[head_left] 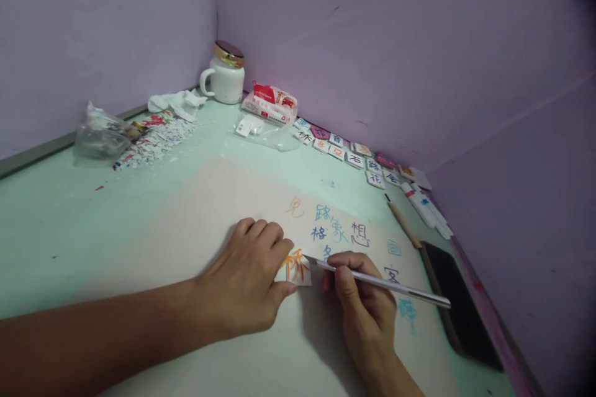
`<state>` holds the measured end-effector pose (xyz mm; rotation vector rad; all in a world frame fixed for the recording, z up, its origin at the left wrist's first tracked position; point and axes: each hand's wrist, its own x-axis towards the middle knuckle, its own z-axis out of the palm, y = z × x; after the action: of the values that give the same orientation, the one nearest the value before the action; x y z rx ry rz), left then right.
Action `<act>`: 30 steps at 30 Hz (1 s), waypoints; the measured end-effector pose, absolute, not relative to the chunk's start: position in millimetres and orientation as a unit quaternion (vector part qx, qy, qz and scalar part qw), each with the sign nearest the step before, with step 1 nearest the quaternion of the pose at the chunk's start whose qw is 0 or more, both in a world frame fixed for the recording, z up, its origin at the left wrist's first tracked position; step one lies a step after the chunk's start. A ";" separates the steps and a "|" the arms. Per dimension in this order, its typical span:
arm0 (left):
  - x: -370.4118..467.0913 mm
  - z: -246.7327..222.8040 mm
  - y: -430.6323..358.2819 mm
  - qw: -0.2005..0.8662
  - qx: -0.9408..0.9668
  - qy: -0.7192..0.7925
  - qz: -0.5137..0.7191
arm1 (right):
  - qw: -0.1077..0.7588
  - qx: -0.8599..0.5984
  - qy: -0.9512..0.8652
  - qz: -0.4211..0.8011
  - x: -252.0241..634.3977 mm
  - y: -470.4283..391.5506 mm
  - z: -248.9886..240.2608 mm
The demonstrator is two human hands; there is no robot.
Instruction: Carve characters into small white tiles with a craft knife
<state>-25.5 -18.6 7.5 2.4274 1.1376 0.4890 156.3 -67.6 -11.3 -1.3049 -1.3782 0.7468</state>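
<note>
A small white card [305, 277] bears an orange written character. My left hand [246, 279] pinches its left side against the table, with the thumb low and the fingers curled above. In my right hand [365, 298] is a slim silver craft knife [400, 287], held like a pen. Its pointed tip meets the card's upper right area; whether it cuts into the surface I cannot tell. Around both hands, a pale sheet [261, 198] carries several coloured handwritten characters. The fingers of my left hand cover part of the card.
Behind the hands stand a lidded white mug [227, 80] and a red-and-white packet [270, 103]. Paper scraps [156, 142] lie beside a plastic bag [105, 139] at left. Character cards [354, 159] line the wall. A wooden-handled tool [404, 223], white markers [426, 208] and a phone [459, 304] sit right.
</note>
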 end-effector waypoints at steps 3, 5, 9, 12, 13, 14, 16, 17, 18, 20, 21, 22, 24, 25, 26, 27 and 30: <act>-25.6 7.4 -19.0 0.208 0.872 0.407 0.177 | 0.514 -0.508 -0.624 0.297 155.6 -66.1 -12.6; -25.8 7.1 -19.7 0.209 0.872 0.404 0.178 | 0.495 -0.505 -0.645 0.290 153.8 -65.5 -11.6; -26.2 6.2 -20.0 0.208 0.872 0.403 0.183 | 0.473 -0.510 -0.664 0.274 152.3 -64.2 -9.1; -25.9 5.8 -19.4 0.209 0.871 0.404 0.187 | 0.472 -0.509 -0.666 0.274 152.4 -63.7 -8.7; -25.8 5.7 -19.3 0.209 0.871 0.404 0.187 | 0.468 -0.509 -0.667 0.278 152.2 -63.7 -8.6; -25.7 5.6 -19.3 0.208 0.871 0.404 0.187 | 0.463 -0.508 -0.670 0.280 151.9 -63.6 -8.5; -25.7 5.5 -19.4 0.207 0.871 0.404 0.187 | 0.459 -0.508 -0.672 0.282 151.1 -63.4 -8.3; -25.8 5.4 -19.4 0.207 0.872 0.403 0.186 | 0.458 -0.508 -0.673 0.284 150.8 -63.2 -8.3; -25.9 5.4 -19.5 0.207 0.872 0.403 0.185 | 0.458 -0.507 -0.671 0.288 150.8 -62.8 -8.4; -26.0 5.4 -19.5 0.206 0.873 0.401 0.185 | 0.461 -0.506 -0.661 0.309 151.5 -61.5 -9.3; -26.1 5.5 -19.5 0.204 0.874 0.401 0.185 | 0.464 -0.505 -0.653 0.322 152.1 -60.7 -10.0; -26.1 5.6 -19.6 0.203 0.874 0.401 0.185 | 0.470 -0.505 -0.643 0.333 152.7 -59.9 -10.6; -26.0 6.0 -19.7 0.202 0.874 0.403 0.183 | 0.481 -0.508 -0.627 0.343 153.7 -58.6 -11.6; -25.9 6.2 -19.9 0.203 0.873 0.403 0.182 | 0.484 -0.511 -0.624 0.340 153.9 -58.1 -11.8; -25.7 6.4 -20.0 0.204 0.873 0.404 0.181 | 0.482 -0.515 -0.625 0.335 153.9 -57.9 -11.7; -25.6 6.6 -20.1 0.205 0.873 0.404 0.180 | 0.479 -0.518 -0.628 0.329 153.9 -57.9 -11.5; -25.5 7.0 -20.0 0.207 0.873 0.403 0.178 | 0.467 -0.520 -0.638 0.323 153.8 -59.2 -10.7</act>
<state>-25.5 -20.0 7.0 2.4320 1.1231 0.4971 153.8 -59.2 -10.7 -1.2772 -1.5650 0.7937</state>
